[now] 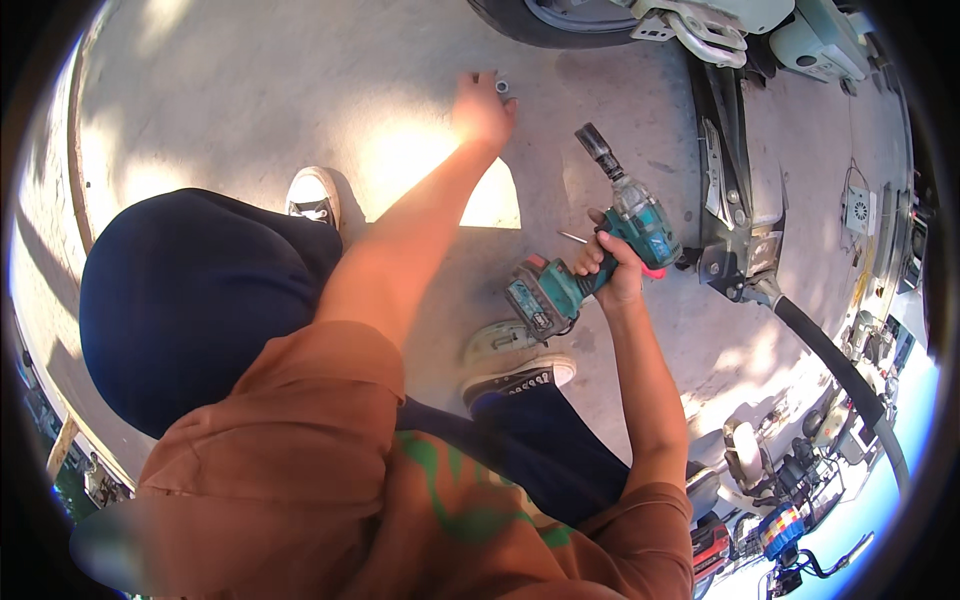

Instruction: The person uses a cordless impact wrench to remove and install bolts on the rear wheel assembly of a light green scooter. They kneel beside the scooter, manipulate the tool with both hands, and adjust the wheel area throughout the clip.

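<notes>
My right hand (617,262) is wrapped around the handle of a teal cordless impact wrench (645,232). A dark socket (598,150) is fitted on its nose, pointing up and away, and a battery pack sits at its base. A thin pointed metal shaft (572,237) shows beside my right fingers; I cannot tell whether it is held or lies behind them. Farther off, my left hand (484,110) is low over the concrete floor, fingers curled in. A small ring-shaped metal nut (502,87) shows between its fingertips and thumb.
A tyre (560,25) and light-coloured vehicle parts stand at the top. To the right are a black metal frame (735,150) and a dark padded bar (830,350). A pale boxed device (860,212) lies beyond. Several parked two-wheelers fill the lower right. My shoes (315,195) stand on the concrete.
</notes>
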`<state>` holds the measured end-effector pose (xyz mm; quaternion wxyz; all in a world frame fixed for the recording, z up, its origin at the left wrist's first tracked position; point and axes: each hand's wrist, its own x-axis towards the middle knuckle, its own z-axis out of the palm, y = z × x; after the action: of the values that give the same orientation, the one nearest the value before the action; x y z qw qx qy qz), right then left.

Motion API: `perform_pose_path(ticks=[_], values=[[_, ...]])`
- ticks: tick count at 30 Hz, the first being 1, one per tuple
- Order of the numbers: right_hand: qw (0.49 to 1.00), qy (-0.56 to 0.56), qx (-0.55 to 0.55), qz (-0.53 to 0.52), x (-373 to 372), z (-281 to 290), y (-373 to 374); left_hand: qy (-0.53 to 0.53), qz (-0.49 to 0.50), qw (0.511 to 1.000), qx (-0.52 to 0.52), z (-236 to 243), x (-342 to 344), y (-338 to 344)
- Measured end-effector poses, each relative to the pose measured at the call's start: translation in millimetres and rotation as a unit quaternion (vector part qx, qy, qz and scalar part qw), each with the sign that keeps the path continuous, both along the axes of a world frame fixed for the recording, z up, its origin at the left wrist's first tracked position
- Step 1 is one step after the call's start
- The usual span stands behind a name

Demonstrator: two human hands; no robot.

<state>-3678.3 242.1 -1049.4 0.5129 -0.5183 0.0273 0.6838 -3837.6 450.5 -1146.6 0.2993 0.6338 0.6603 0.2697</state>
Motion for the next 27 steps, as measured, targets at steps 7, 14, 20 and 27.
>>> perform_pose_path(ticks=[7,14,20,27], values=[[0.997,-0.038,0.068,-0.003,14.8,33.5,24.6,0.048,-0.174,0.982,-0.059,-24.0,6.8,6.1],[0.98,-0.151,0.13,-0.002,22.0,58.4,57.7,0.095,-0.282,0.948,-0.114,-14.9,37.0,-46.2],[0.966,-0.18,0.183,-0.01,29.9,71.6,79.6,-0.367,-0.142,0.892,-0.222,93.7,80.5,-0.1],[0.965,-0.169,0.199,0.011,28.4,75.5,99.2,-0.689,-0.032,0.643,-0.333,159.1,116.6,24.2]])
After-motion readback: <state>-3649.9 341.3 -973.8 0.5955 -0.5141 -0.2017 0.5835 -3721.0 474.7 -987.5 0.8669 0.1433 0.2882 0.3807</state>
